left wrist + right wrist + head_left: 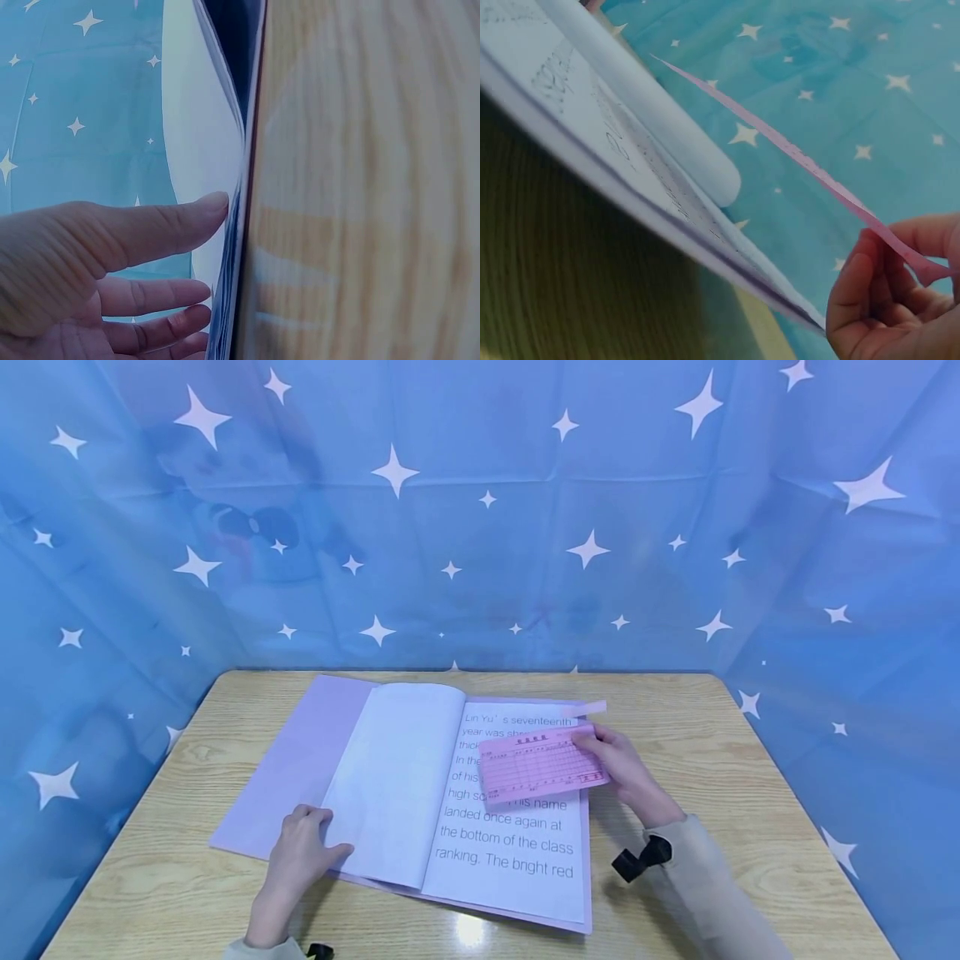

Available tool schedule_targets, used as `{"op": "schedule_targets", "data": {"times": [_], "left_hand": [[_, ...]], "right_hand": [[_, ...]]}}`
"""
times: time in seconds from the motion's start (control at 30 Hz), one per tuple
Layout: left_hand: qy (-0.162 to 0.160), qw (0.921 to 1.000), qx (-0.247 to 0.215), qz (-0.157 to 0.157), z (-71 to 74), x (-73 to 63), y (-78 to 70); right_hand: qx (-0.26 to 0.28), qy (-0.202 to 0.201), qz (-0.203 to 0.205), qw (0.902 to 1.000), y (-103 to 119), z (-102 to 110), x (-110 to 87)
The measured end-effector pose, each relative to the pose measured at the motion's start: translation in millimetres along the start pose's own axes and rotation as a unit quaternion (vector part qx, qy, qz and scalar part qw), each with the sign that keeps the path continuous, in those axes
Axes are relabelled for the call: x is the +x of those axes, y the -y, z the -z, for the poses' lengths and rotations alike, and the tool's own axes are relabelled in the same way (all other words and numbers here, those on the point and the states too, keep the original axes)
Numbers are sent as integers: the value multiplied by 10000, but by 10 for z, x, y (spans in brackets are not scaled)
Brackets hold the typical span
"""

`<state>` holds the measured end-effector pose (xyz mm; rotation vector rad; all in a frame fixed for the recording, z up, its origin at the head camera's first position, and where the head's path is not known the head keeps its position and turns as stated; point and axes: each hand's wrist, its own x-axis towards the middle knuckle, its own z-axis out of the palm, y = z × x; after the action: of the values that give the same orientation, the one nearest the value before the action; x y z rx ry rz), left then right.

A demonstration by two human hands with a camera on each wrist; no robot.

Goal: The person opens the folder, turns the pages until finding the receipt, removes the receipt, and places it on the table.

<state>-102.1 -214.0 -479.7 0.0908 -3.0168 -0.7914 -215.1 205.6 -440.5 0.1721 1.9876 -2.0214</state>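
An open folder-like book with a lilac cover (296,777) lies on the table. Its left page (393,777) is blank and bowed; large English text fills the right page (502,885). My right hand (624,770) pinches a pink printed form slip (536,768) by its right end, over the right page. In the right wrist view the slip (802,161) appears edge-on, apart from the page, between thumb and fingers. My left hand (296,852) rests at the left page's lower left edge, thumb and fingers spread; the left wrist view shows its thumb (165,229) against the paper edge.
A small pale pink strip (587,709) sticks out at the book's top right corner. The wooden table (690,735) extends on both sides of the book. Behind it hangs a blue curtain (480,543) with white stars. A black strap (641,857) sits at my right wrist.
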Motion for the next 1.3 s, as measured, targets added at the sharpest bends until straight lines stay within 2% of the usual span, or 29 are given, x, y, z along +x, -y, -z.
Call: {"op": "schedule_targets", "data": {"times": [0.4, 0.8, 1.13, 1.3], "left_hand": [[30, 10000, 2, 26, -7, 1, 3], [10, 10000, 48, 0, -2, 7, 1], [46, 10000, 28, 27, -4, 8, 3], [46, 10000, 24, 42, -8, 7, 2]], "right_hand": [[382, -90, 294, 9988, 77, 196, -178], [1009, -289, 315, 9940, 83, 582, -342], [1352, -262, 376, 9898, 60, 915, -405], [1612, -110, 419, 9860, 25, 1101, -442]]}}
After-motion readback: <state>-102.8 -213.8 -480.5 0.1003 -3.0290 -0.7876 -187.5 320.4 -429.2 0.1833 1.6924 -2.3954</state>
